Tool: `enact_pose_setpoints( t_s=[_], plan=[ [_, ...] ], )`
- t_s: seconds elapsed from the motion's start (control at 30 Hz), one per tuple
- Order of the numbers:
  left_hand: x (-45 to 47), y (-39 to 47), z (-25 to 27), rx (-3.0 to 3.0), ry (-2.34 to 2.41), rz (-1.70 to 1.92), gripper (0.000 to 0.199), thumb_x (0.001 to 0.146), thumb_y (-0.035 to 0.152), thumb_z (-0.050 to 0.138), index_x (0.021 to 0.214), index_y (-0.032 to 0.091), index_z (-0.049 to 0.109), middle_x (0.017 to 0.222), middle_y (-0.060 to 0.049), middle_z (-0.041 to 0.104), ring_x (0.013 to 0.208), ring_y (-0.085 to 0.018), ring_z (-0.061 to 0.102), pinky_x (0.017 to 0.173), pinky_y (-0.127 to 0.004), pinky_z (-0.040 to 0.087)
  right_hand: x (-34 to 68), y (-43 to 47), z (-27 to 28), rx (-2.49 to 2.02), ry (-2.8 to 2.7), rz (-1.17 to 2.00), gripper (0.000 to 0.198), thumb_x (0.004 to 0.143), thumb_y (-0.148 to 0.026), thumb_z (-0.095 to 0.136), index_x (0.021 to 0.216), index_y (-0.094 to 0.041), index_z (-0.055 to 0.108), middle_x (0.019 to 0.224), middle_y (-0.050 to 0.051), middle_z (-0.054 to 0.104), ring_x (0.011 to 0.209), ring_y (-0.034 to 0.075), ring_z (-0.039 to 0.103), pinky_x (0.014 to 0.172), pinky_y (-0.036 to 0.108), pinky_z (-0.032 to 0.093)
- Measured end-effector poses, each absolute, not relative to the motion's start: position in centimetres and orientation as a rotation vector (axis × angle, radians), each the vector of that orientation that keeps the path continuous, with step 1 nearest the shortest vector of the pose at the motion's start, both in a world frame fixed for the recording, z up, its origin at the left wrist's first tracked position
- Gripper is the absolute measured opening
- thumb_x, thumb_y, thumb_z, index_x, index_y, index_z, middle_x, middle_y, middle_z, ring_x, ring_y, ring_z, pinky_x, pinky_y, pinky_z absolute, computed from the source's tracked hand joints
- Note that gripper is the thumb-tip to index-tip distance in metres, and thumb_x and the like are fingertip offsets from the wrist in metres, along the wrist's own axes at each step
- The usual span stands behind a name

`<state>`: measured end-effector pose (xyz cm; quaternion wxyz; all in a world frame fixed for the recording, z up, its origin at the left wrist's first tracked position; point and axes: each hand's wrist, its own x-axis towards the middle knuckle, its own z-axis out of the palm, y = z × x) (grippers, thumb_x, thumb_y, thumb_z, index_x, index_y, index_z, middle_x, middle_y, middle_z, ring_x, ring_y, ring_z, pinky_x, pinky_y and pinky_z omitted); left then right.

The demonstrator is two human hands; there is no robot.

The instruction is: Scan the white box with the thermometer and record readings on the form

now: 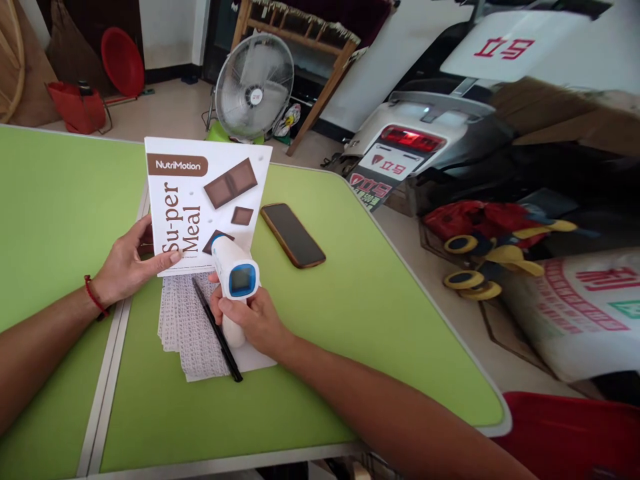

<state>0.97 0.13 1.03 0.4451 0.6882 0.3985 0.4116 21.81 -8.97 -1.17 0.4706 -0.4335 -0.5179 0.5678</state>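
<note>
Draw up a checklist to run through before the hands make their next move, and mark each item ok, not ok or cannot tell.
1. Left hand grips the NutriMotion package: ok, thumb across its lower front corner.
2. Right hand holds the thermometer: ok, fingers around the handle.
3. Reading on the screen legible: cannot tell, no digits can be made out.
4. Thermometer nose apart from the package: cannot tell, it overlaps the front in this view.
5. Written sheets uncovered: not ok, the pen lies across them.
6. Phone clear of both hands: ok, it lies apart on the table.
</note>
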Motion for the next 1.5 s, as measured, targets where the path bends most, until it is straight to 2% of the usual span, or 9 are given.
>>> enact_pose_setpoints(
  t_s=[0.27,0.47,0.8,1.07,1.5],
  plan=[
    [1.0,0.1,1.3,1.751,0.992,1.009,0.066,0.071,0.052,0.077,0.125,0.019,0.056,0.120,-0.010,0.068,0.104,-0.029,0.067,0.091,-0.041,0.057,21.7,-8.8,-0.3,-1.184,-1.315,1.407,0.027,0.064,-0.032,0.075,0.078,-0.022,0.055,0.068,-0.004,0.056,0.061,0.011,0.048,0.061,0.029,0.045],
    [0.9,0.2,1.2,1.769,0.975,1.038,0.064,0.072,0.050,0.078,0.124,0.019,0.057,0.125,-0.010,0.065,0.109,-0.030,0.065,0.095,-0.042,0.055,21.7,-8.6,-0.1,-1.096,-1.340,1.434,0.026,0.070,-0.036,0.071,0.083,-0.022,0.054,0.069,-0.003,0.055,0.061,0.012,0.048,0.061,0.030,0.042],
    [0.9,0.2,1.1,1.802,0.956,1.044,0.065,0.073,0.050,0.077,0.126,0.017,0.056,0.124,-0.011,0.066,0.106,-0.028,0.066,0.093,-0.041,0.057,21.7,-8.5,-0.1,-0.991,-1.382,1.439,0.020,0.076,-0.037,0.065,0.073,-0.021,0.053,0.063,-0.003,0.050,0.060,0.012,0.045,0.060,0.030,0.039],
    [0.9,0.4,1.1,1.832,0.950,1.049,0.062,0.074,0.048,0.077,0.124,0.017,0.057,0.124,-0.011,0.066,0.106,-0.028,0.066,0.093,-0.042,0.057,21.6,-8.6,-0.6,-1.052,-1.334,1.430,0.023,0.073,-0.037,0.068,0.078,-0.022,0.052,0.067,-0.003,0.053,0.061,0.012,0.047,0.060,0.029,0.041],
    [0.8,0.4,1.1,1.858,0.949,1.054,0.058,0.075,0.047,0.076,0.121,0.017,0.058,0.124,-0.011,0.066,0.107,-0.028,0.066,0.093,-0.042,0.058,21.7,-8.5,-0.4,-1.014,-1.332,1.446,0.021,0.073,-0.035,0.067,0.077,-0.021,0.052,0.062,-0.004,0.051,0.057,0.011,0.047,0.057,0.028,0.040]
  ],
)
